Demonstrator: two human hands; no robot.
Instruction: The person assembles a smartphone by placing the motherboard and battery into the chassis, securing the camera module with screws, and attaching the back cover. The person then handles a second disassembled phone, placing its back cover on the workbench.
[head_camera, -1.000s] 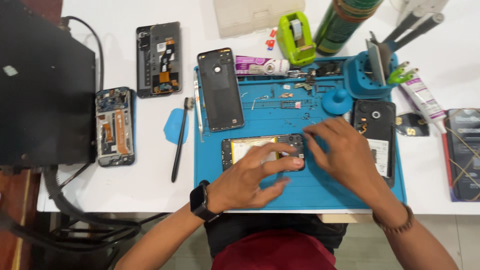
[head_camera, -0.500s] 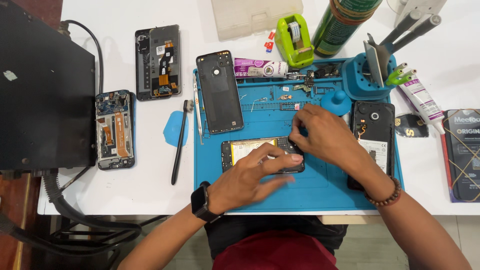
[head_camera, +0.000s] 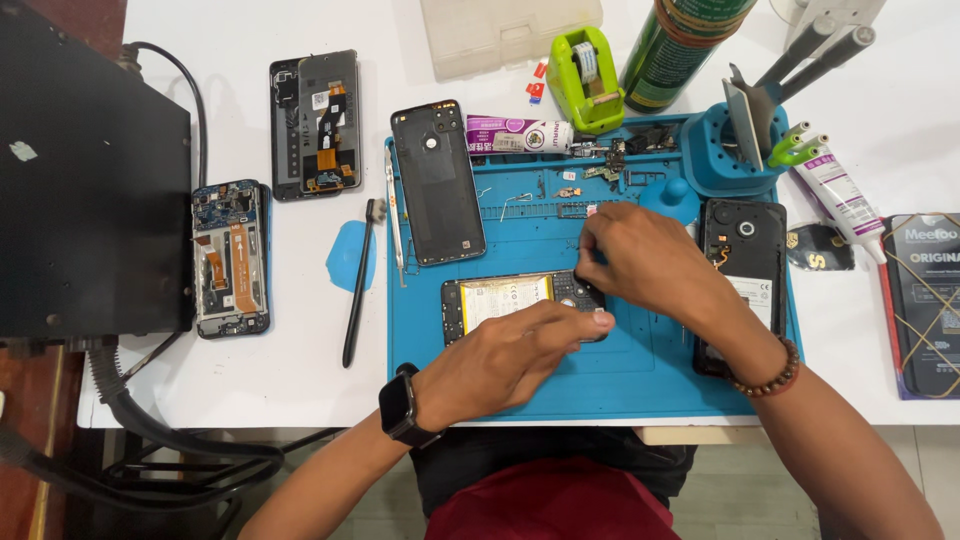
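Left hand (head_camera: 515, 360) fingers flat on opened phone (head_camera: 505, 300) (battery showing), right hand (head_camera: 640, 262) fingers pinched at its top.

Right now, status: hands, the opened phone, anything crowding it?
Left hand pressing down on the opened phone on the blue mat. Right hand at its top end, fingers pinched. Back cover just beyond; second phone under the right forearm.

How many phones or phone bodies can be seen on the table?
5: opened phone under both hands; black back cover above it; black phone right; two opened phones left. More may be hidden.
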